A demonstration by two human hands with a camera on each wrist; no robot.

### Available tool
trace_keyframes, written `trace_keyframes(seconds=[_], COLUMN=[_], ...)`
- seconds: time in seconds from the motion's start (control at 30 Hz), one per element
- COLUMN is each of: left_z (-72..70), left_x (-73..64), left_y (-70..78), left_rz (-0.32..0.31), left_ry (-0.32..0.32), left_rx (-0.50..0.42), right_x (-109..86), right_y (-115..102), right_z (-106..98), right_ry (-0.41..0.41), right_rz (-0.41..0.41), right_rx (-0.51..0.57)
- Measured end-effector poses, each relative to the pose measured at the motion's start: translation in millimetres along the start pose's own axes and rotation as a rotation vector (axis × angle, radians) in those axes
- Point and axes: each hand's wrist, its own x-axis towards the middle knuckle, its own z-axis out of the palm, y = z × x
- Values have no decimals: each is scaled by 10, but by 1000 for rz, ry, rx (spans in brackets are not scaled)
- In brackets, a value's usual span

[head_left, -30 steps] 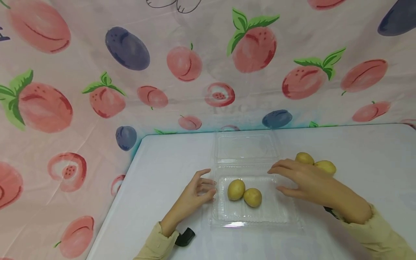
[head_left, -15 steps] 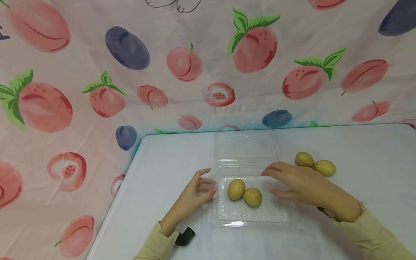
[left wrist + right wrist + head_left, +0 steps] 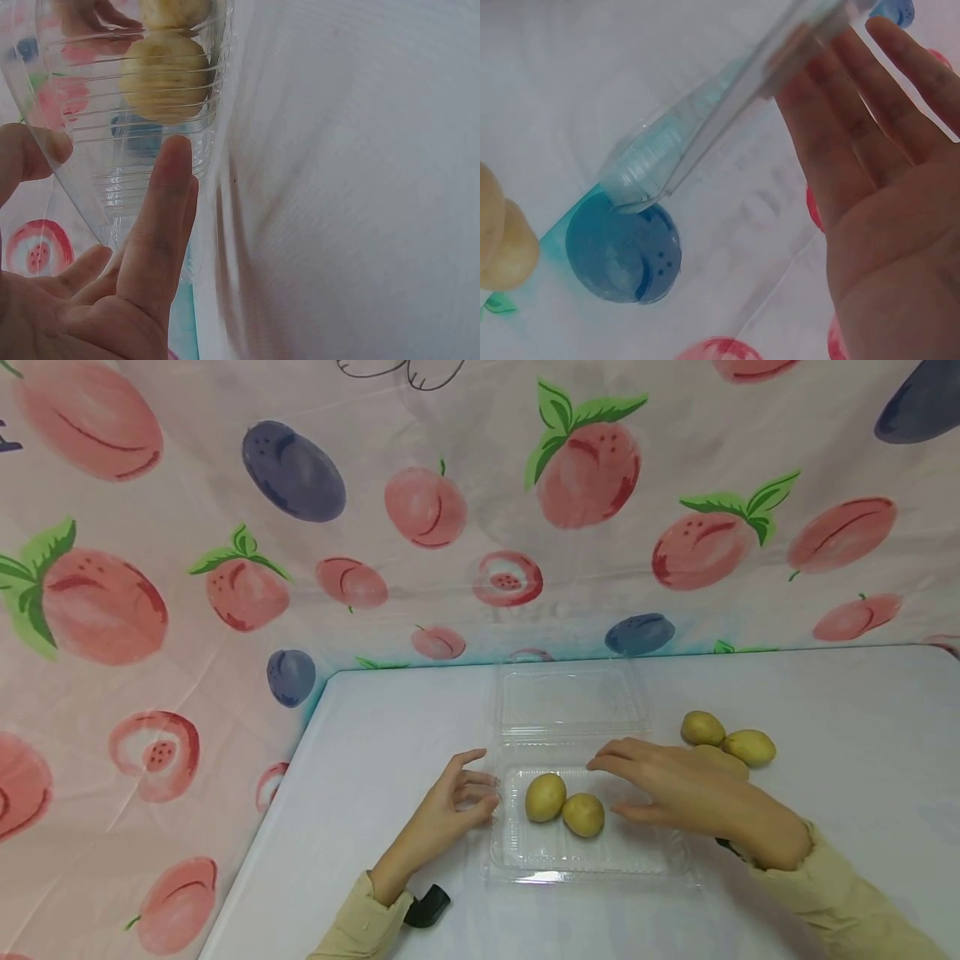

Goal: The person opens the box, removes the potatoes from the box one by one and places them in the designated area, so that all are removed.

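Observation:
A clear plastic clamshell box [image 3: 525, 865] lies on the table with its lid [image 3: 573, 693] folded back. Two potatoes [image 3: 545, 797] sit side by side in its base, toward the left. My left hand [image 3: 453, 802] is at the box's left side, thumb and fingers spread; in the left wrist view a straight finger [image 3: 161, 217] is close to or touching the ribbed wall. Over the right part of the base hovers my right hand [image 3: 667, 785], fingers extended and nothing in them. The right wrist view shows its bare palm [image 3: 900, 232], with fingertips partly behind the clear rim.
Several more potatoes [image 3: 748, 748] lie on the white table [image 3: 847, 718] right of the box, one partly covered by my right hand. A fruit-print cloth [image 3: 465, 527] hangs behind and left of the table. A black strap piece [image 3: 427, 907] sits at the left wrist.
My right hand has moved left over the box, uncovering more of the potatoes on the table at the right. The left hand and the box stay where they were.

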Motion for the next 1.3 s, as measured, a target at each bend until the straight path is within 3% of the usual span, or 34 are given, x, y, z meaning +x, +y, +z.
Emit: trace_keyframes(seconds=[0.37, 0.9, 1.3], left_z=[5, 8, 6], left_x=[3, 3, 9], left_y=[6, 2, 0], left_rz=[-8, -11, -10], left_ry=[-2, 2, 5], left_rx=[1, 16, 9], right_x=[75, 101, 183], right_y=[-49, -43, -78], right_z=[62, 116, 8], right_ry=[-13, -64, -97], right_rz=[-17, -38, -48], right_rx=[107, 105, 100])
